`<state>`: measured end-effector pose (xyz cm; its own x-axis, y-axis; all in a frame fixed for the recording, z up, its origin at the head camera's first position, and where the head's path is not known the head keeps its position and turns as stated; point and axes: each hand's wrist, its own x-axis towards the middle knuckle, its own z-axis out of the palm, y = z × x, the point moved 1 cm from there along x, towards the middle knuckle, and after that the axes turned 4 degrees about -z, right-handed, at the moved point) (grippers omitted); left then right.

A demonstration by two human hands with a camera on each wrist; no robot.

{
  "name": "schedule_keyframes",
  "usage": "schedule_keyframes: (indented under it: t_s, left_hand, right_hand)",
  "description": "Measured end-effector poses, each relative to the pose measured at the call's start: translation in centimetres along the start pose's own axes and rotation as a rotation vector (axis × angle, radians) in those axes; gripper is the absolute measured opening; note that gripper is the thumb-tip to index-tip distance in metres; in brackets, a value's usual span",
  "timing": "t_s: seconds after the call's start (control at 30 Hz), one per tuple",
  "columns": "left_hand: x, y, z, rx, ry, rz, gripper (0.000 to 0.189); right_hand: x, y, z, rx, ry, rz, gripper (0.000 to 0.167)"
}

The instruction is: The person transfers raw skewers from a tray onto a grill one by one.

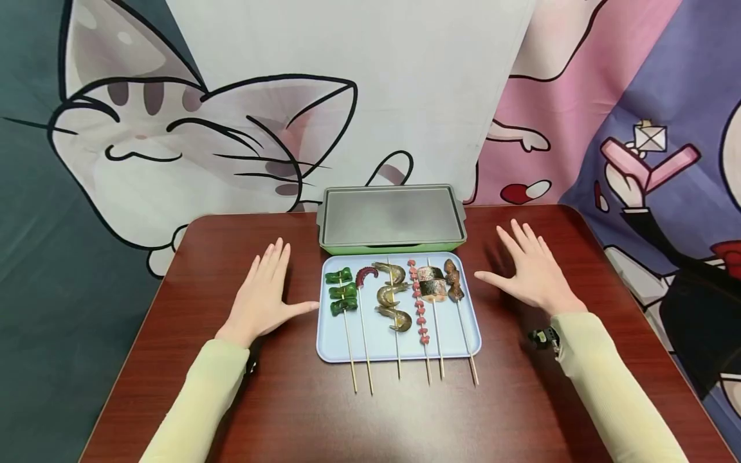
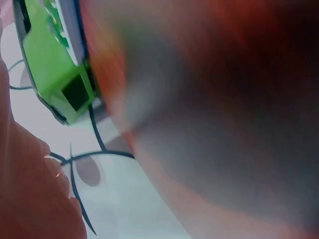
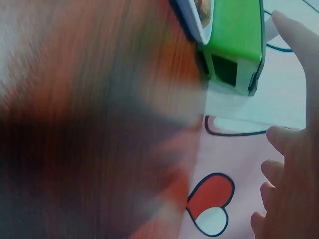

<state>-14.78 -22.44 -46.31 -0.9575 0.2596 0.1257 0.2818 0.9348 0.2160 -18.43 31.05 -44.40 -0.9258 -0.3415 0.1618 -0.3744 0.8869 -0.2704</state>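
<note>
My left hand [image 1: 258, 297] is beside the light blue tray [image 1: 379, 347], fingers straight, its thumb tip right at the tray's left edge. On the other side, my right hand [image 1: 530, 272] has its fingers spread and holds nothing. Several skewers lie side by side on the tray, their sticks reaching past the front rim: green pepper pieces [image 1: 343, 291], a dark red tentacle [image 1: 366, 275], shrimp [image 1: 393, 296], small pink pieces [image 1: 419, 305], fish chunks [image 1: 432, 284] and brown meat [image 1: 454, 280]. In the wrist views the left hand [image 2: 35, 189] and right hand [image 3: 296, 144] show at the edges.
Directly behind the tray stands a grill [image 1: 393, 215] with a flat grey plate and a green body, at the back of the reddish-brown table [image 1: 301, 418]. A cloth with cartoon cats [image 1: 428, 83] hangs behind the table.
</note>
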Motion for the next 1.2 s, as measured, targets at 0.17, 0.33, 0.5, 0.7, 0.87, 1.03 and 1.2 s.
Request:
schedule_keyframes:
  t_s: [0.17,0.33,0.5,0.7,0.87,1.03,1.2]
  left_hand:
    - [-1.3,1.8,0.3,-0.033,-0.026,0.036,0.133]
    - [-2.4,3.4,0.5,-0.056,-0.046,0.075,0.137]
    - [-3.3,4.8,1.0,-0.075,-0.071,0.127,0.14]
    - [-4.3,5.8,2.2,-0.102,-0.078,0.179,0.144]
    - [-4.7,6.4,3.2,-0.076,-0.114,0.215,0.148]
    - [-5.0,6.7,3.3,-0.058,-0.158,0.211,0.144]
    - [-5.1,7.1,2.9,-0.056,-0.196,0.199,0.139]
  right_hand:
    - [-0.8,-1.4,-0.2,0.048,0.013,-0.034,0.104]
    - [-1.7,-3.4,-0.6,0.091,0.036,-0.067,0.095]
    - [-2.8,-5.5,-0.7,0.121,0.056,-0.076,0.083]
    - [-4.0,-7.4,-0.3,0.144,0.036,-0.062,0.073]
    - [-4.6,-8.8,0.7,0.179,0.001,-0.057,0.059]
    - [-5.1,-9.7,1.6,0.219,-0.013,-0.019,0.047]
    - [-5.6,-10.2,2.0,0.281,-0.052,0.044,0.038]
